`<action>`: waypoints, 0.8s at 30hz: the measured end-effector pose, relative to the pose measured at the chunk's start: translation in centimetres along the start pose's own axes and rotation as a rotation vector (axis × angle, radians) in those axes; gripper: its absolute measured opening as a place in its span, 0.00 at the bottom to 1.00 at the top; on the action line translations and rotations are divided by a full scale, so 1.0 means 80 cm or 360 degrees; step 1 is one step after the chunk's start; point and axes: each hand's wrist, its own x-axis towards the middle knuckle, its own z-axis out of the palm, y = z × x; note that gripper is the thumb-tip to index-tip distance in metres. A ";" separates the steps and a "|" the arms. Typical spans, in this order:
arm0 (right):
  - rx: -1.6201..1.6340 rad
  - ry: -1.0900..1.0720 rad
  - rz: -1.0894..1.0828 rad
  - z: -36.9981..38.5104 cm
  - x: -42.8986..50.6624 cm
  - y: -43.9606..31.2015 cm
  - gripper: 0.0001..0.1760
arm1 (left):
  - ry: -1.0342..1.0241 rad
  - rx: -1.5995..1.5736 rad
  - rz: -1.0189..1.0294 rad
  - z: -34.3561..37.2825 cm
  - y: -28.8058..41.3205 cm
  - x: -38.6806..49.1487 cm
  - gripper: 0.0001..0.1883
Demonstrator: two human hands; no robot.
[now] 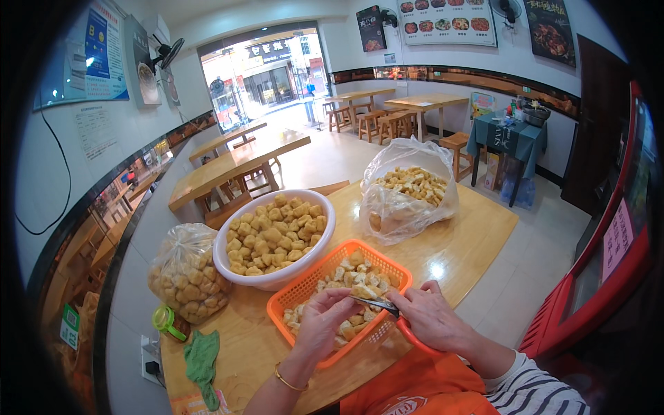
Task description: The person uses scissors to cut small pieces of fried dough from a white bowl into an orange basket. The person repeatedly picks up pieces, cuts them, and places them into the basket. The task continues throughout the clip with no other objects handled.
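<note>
My right hand (433, 314) grips a pair of scissors with red handles (415, 340). Their blades lie against a piece of fried tofu puff (362, 292), which my left hand (324, 314) pinches between thumb and fingers. Both hands are above an orange plastic basket (280, 301) that holds cut tofu puff pieces. Behind it to the left, a white plastic basin (222, 259) is heaped with whole puffs. An open clear plastic bag (410, 220) with cut pieces stands behind the basket to the right.
At the left of the wooden table (482, 228) stand a full clear bag of puffs (189, 280) and a jar with a green lid (165, 319). Near them lies a green cloth (201, 358). A red-framed cabinet (586, 290) stands to the right. Other tables and stools are farther back.
</note>
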 end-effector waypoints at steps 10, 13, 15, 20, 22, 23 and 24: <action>0.0054 -0.0028 -0.0016 0.012 0.003 -0.002 0.12 | 0.0167 0.0244 -0.0014 -0.018 0.009 0.004 0.06; 0.0332 0.0102 -0.0066 0.016 0.006 0.002 0.11 | 0.0109 0.0463 -0.0005 -0.025 0.022 0.007 0.07; 0.0726 0.0051 0.0056 0.016 0.006 0.010 0.11 | 0.0117 0.0664 0.0033 -0.029 0.031 0.008 0.08; 0.2046 -0.0193 0.0575 0.023 0.013 0.065 0.19 | 0.0375 0.1192 0.0562 -0.039 0.054 0.009 0.13; 0.2619 -0.0060 0.0603 0.036 0.010 0.092 0.23 | 0.0546 0.1326 0.0698 -0.048 0.069 0.011 0.13; 0.2763 0.0040 0.0699 0.044 0.007 0.105 0.23 | 0.0615 0.1376 0.0804 -0.054 0.075 0.011 0.13; 0.2909 0.0133 0.0748 0.052 0.004 0.119 0.24 | 0.0711 0.1424 0.0868 -0.060 0.081 0.011 0.13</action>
